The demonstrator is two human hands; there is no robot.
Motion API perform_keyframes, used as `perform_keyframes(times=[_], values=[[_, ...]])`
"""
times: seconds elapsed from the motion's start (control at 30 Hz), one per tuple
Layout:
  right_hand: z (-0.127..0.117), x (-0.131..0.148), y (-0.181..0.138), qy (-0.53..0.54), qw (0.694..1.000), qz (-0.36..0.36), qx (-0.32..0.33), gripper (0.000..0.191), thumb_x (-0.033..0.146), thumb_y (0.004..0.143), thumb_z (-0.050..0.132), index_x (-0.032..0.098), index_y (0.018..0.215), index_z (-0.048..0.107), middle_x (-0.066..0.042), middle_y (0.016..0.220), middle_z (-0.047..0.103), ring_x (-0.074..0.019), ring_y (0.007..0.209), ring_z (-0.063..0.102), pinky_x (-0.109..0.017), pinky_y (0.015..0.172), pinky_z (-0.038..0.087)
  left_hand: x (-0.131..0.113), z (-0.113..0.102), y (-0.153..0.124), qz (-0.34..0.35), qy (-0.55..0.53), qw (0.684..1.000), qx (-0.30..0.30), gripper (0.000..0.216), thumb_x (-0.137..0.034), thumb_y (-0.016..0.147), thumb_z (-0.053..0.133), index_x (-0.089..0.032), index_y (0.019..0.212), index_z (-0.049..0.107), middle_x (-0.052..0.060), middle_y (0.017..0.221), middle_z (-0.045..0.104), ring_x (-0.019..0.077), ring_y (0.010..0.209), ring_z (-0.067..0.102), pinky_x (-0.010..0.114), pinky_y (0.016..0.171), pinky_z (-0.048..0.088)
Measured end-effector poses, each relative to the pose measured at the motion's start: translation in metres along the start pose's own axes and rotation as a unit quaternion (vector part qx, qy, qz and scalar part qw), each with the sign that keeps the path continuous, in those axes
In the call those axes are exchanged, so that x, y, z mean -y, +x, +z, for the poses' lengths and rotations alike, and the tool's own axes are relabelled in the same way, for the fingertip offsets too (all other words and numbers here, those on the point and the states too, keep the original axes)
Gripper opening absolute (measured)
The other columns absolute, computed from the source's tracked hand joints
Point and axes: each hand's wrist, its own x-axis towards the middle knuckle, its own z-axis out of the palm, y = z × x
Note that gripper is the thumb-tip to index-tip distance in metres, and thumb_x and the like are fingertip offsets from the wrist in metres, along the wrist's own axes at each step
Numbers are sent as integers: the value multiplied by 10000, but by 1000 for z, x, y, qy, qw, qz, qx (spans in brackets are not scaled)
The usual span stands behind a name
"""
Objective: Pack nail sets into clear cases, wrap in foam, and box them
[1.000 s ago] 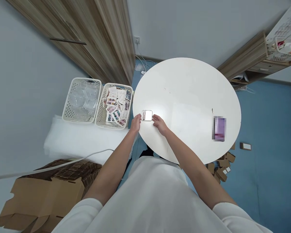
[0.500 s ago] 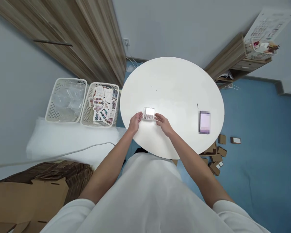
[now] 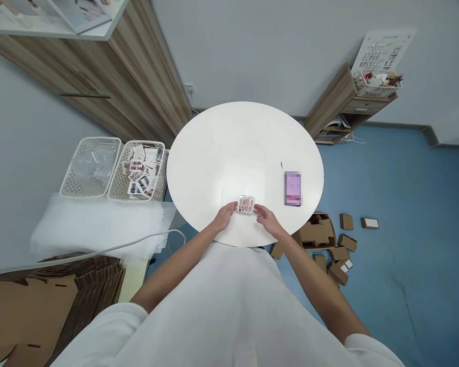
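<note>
A small clear plastic box (image 3: pixel 246 204) holding pink press-on nails sits low over the near part of the round white table (image 3: pixel 233 148). My left hand (image 3: pixel 225 215) pinches its left end and my right hand (image 3: pixel 265 218) grips its right end, fingers curled around the edges. Both forearms reach in from the bottom of the view. A purple, blurred flat thing (image 3: pixel 292 188), like a phone, lies on the table to the right of my hands.
Left of the table, two white baskets stand on white foam: one with clear plastic trays (image 3: pixel 90 167), one with printed nail cards (image 3: pixel 142 170). Flat cardboard (image 3: pixel 42 300) lies bottom left. Small cardboard boxes (image 3: pixel 329 239) litter the blue floor at right. A wooden shelf (image 3: pixel 352 102) stands far right.
Both hands have brought the clear box from the table's left edge toward the near middle. My head has turned, so the table sits further left in view.
</note>
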Motion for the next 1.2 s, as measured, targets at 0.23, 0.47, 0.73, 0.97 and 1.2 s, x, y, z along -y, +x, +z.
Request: perform_keyframes(times=[0.23,0.47,0.73,0.97,1.2], values=[[4,-19,5,24,999,8,23,616,68,623,450,245,1213,452,-52,1290,471,-197,1166,468,-383,961,396,8,5,-7,-18,31,999,-25,482,-468,874,242,-206,1184,503,64,1236,522,208,1110,490,376,914,395],[9,-30,12,36,999,7,23,603,80,633,469,243,1213,443,-50,1285,468,-183,1170,460,-369,973,384,12,5,-8,-19,79,996,-25,498,-494,874,206,-212,1176,485,51,1237,519,187,1111,486,346,906,402],[5,-25,-11,-224,968,-96,-57,457,236,740,512,225,1190,432,-66,1212,491,-174,1035,519,-351,877,437,16,-5,-18,62,282,955,-64,463,-445,750,524,-185,1130,472,81,1159,531,215,1068,485,342,881,397],[9,-31,-27,-533,831,-161,23,308,353,704,626,206,967,565,-81,1135,527,-241,1048,455,-394,884,357,27,-23,-30,147,498,853,56,333,-342,636,661,-210,919,546,59,998,531,237,938,477,367,783,388],[17,-40,-27,-598,784,-166,9,199,327,778,547,204,934,561,-77,1168,501,-236,1030,437,-352,838,340,43,-22,-32,173,521,834,46,144,-264,792,513,-219,927,539,51,995,527,203,928,460,326,736,362]])
